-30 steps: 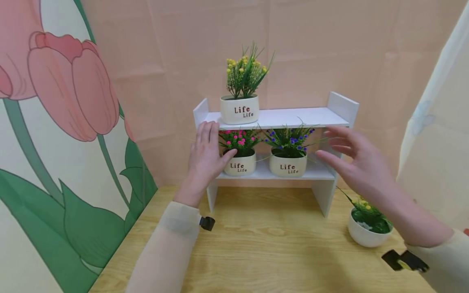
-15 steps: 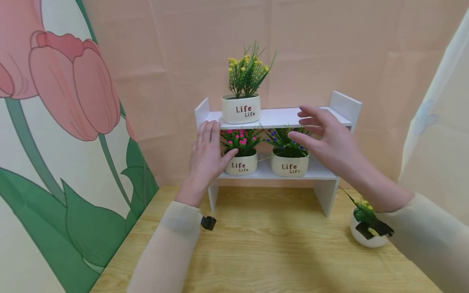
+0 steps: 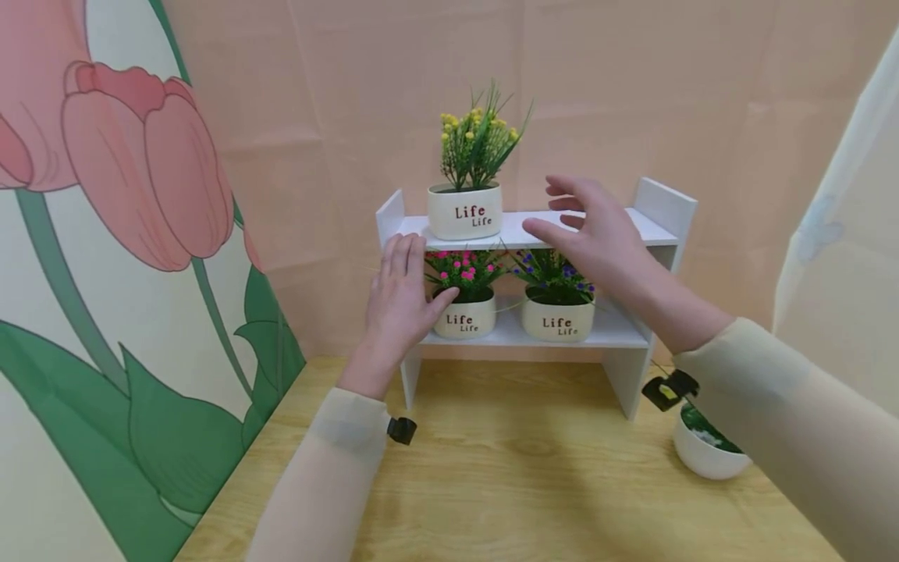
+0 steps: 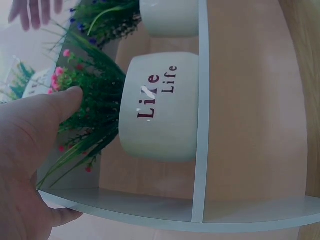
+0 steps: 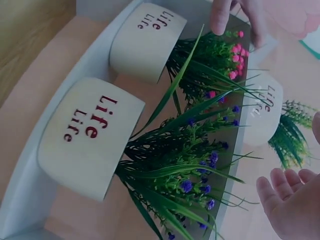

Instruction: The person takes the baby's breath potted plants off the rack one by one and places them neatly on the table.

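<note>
A white two-tier shelf (image 3: 590, 337) stands on the table. On its upper board, toward the left, is a white "Life" pot of yellow flowers (image 3: 465, 212). The lower board bears a pot of pink flowers (image 3: 465, 318) and a pot of purple flowers (image 3: 558, 321). My left hand (image 3: 403, 300) lies at the shelf's left side panel, fingers extended upward, thumb in front of the pink flowers. My right hand (image 3: 604, 234) hovers by the upper board, right of the yellow-flower pot and apart from it, fingers loosely bent and holding nothing.
A round white pot with a green plant (image 3: 709, 453) stands on the wooden table (image 3: 492, 468) at the right, partly hidden by my right sleeve. A pink cloth backdrop (image 3: 337, 156) hangs behind the shelf. A tulip-printed panel (image 3: 154, 273) rises at the left.
My right hand has moved left and up, from beside the shelf's right side to the upper board near the yellow-flower pot. The left hand has stayed at the left panel.
</note>
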The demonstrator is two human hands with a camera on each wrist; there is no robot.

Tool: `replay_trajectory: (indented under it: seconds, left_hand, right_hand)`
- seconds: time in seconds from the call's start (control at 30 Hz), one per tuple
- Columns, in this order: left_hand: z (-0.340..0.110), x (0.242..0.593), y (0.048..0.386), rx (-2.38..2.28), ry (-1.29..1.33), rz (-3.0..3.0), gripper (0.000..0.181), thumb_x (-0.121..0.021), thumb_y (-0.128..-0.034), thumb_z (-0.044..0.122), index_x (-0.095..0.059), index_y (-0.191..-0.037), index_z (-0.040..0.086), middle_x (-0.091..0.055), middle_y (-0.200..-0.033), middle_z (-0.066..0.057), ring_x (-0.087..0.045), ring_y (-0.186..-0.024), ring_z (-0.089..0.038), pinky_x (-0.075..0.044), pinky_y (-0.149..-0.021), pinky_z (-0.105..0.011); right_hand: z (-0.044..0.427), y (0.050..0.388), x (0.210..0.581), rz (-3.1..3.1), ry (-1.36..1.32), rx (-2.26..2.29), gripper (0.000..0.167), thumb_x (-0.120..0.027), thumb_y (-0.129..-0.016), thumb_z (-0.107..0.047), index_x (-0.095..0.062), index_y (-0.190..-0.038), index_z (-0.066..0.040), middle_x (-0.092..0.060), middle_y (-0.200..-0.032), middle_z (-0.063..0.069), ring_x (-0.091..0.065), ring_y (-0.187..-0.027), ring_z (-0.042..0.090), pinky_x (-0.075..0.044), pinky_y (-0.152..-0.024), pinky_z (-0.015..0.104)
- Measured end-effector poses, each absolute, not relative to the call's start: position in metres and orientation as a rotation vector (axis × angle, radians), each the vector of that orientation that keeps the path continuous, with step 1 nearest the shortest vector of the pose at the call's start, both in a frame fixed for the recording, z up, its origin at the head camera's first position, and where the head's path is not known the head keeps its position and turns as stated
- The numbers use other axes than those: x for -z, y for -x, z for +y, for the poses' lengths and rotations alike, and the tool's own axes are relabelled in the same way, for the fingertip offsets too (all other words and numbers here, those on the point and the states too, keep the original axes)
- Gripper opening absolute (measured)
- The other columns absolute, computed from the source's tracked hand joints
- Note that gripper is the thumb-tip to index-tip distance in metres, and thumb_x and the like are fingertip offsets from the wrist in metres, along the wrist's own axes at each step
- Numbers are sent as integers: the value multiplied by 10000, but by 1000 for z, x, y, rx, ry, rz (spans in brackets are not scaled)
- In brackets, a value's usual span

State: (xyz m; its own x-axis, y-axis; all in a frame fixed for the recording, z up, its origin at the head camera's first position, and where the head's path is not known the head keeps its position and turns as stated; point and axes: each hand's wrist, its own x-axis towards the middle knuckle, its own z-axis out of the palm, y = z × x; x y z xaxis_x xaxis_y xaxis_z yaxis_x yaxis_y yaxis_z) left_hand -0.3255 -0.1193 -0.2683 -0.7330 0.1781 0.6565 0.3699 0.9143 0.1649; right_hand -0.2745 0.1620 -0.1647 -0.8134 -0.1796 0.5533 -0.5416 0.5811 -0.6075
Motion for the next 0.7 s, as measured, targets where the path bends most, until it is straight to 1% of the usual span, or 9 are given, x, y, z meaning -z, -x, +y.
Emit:
replay_trajectory:
  seconds: [0.13,0.4,0.57,0.7]
  left_hand:
    - [-119,268,325,374,389,-2398,1019,-771,-1002,586,-249,-1720,85,-294,-1737,-120,-152,-1662,-311,-404,-1231,-582]
    - [-119,268,325,375,389,-2411,1019,-763,-1005,591,-232,-1726,105,-282,-1750,-111,-129,-1668,-296,-395,-1237,-580]
    - [-120,267,323,377,388,-2403,1017,-768,-1004,586,-236,-1724,104,-283,-1750,-113,-132,-1668,-298,-385,-1246,-584]
    - [-121,268,323,373,393,-2397,1022,-776,-998,586,-243,-1721,97,-291,-1743,-118,-144,-1664,-306,-381,-1250,-586]
  right_hand:
    - [154,287,160,-2382,-583,-1134,839,-774,-1058,-396,-356,-1720,-93,-458,-1669,169,-483,-1512,347,-411,-1249,531]
    - [140,307,156,-2449,-518,-1144,886,-764,-1051,-460,-327,-1734,-103,-432,-1706,162,-470,-1531,377,-424,-1236,561]
    - [130,319,154,-2459,-512,-1191,925,-762,-1047,-483,-295,-1739,-84,-409,-1722,166,-432,-1561,367,-407,-1247,559]
    - [121,327,153,-2464,-484,-1268,976,-778,-1035,-483,-245,-1755,-98,-386,-1736,164,-412,-1573,357,-395,-1257,542]
